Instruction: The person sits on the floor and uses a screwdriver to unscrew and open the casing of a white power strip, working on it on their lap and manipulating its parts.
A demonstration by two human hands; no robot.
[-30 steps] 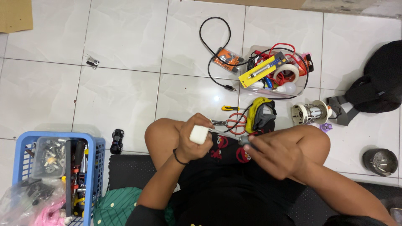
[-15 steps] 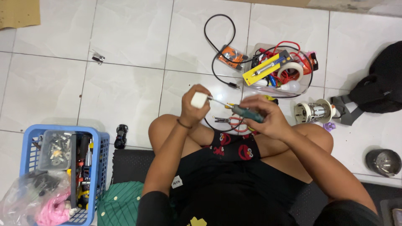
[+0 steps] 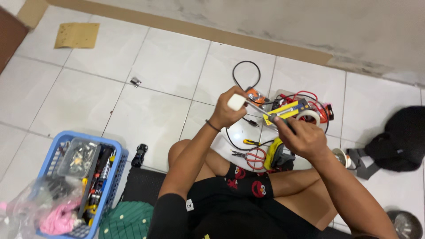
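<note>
While the left hand (image 3: 226, 113) has its fingers closed around a small white plug-like block (image 3: 236, 102) at upper centre, the right hand (image 3: 302, 137) grips a screwdriver (image 3: 265, 113) whose tip meets it, so the work looks underway, not finished.

Flat tan cardboard piece (image 3: 77, 36) on the floor tiles, upper left of frame. Crumpled clear plastic bag (image 3: 42, 204) with pink contents, lower left, at the blue basket (image 3: 116, 170). Small white label (image 3: 189, 205) on black shorts, bottom centre. No screens, no signs.
</note>
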